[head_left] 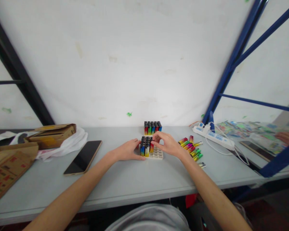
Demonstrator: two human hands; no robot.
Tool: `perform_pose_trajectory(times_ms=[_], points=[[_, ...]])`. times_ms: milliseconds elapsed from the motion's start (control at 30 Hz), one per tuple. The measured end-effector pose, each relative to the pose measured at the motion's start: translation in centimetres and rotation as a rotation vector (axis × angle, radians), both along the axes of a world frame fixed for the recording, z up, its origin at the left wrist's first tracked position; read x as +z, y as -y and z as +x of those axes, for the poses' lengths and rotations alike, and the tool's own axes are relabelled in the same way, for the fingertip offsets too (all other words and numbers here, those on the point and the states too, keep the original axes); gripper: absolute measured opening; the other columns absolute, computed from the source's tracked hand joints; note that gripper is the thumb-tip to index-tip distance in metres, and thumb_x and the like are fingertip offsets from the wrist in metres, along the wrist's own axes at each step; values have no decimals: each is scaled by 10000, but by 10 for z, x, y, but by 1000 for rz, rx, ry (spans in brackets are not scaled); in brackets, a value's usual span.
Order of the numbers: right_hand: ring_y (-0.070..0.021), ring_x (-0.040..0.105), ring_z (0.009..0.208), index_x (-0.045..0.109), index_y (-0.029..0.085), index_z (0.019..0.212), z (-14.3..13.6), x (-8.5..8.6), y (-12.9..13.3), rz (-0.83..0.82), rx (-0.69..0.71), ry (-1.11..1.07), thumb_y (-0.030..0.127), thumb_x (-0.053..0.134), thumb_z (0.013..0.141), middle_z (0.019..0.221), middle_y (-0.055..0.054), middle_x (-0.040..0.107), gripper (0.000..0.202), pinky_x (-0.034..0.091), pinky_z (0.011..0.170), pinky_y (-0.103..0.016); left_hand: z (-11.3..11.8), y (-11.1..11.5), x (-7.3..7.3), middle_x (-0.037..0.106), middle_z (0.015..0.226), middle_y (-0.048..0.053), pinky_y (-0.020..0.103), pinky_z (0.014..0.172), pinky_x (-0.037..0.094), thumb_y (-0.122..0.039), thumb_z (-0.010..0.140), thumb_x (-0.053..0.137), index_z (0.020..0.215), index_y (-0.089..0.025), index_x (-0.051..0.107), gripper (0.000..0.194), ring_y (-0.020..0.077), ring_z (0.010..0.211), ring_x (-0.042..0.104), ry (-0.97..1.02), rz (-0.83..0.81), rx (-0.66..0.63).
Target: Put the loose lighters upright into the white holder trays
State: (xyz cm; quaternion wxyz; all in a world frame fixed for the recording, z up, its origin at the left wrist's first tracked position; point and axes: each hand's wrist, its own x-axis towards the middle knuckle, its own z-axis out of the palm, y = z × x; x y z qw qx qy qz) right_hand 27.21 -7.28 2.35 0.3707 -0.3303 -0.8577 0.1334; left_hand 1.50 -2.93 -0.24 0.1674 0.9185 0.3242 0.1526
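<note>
Colourful lighters with black tops (142, 150) stand upright in the left part of a white tray with round holes (159, 155). My left hand (126, 150) grips the tray's left side, thumb along the front edge and fingers farther back. Over the tray, my right hand (167, 143) pinches a red and yellow lighter (152, 147) beside the standing ones. Bare holes show in the tray's right part, beneath this hand. Behind it, a second block of upright lighters (153, 128) stands near the wall. Loose metallic-coloured lighters (192, 148) lie in a pile to the right.
A dark-screened phone (83, 158) lies on the grey table (135, 183) at left, by cardboard boxes (53, 134) and a white plastic bag (74, 141). A white power strip (215, 137) with cables stands at right, near a blue metal frame (227, 77). Beyond it, another person's hand (287, 138) shows.
</note>
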Motion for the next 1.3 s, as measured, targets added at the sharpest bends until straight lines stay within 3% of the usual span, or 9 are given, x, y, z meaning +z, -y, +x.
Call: perform_pose_trajectory(times_ms=[300,500,767,1000,1167,1300], points=[[-145,592,722,556,203,899,6,2,0,-29,19,46,260,623,917,798,4,622,90,471,701,-271,-1,-2,-4,634,1014,93,385,818,481,-731,713,710,1133,-167,634,707,280,904,600,-23,11,4],[-153,618,733,615,194,1094,5,3,0,-7,30,71,251,620,919,811,2,652,184,486,726,-281,-2,-5,-5,649,1071,92,385,857,479,-723,699,724,1174,-195,636,715,286,944,610,2,-6,4],[-169,635,772,683,179,1100,6,8,1,-49,44,72,322,608,957,867,-40,697,215,515,761,-296,-1,-2,-1,647,1021,90,379,819,484,-732,699,714,1134,-180,634,708,286,914,609,-15,0,8],[-169,646,780,697,197,1167,5,3,-2,-18,52,115,347,586,980,914,-52,722,264,515,780,-304,0,1,3,638,994,86,371,793,485,-717,714,707,1073,-174,626,656,280,894,607,-34,-4,22],[-157,658,769,675,191,1198,13,6,-6,-6,-71,69,377,555,995,938,-51,742,300,512,764,-282,0,2,3,642,1006,89,372,800,492,-731,704,703,1099,-176,627,686,283,902,608,-26,-10,29],[-168,671,752,690,186,1138,46,10,-17,-10,-386,159,364,532,997,873,-49,751,277,500,783,-284,0,2,4,640,1005,91,377,813,492,-743,702,696,1086,-174,633,690,289,909,612,-44,-1,42]])
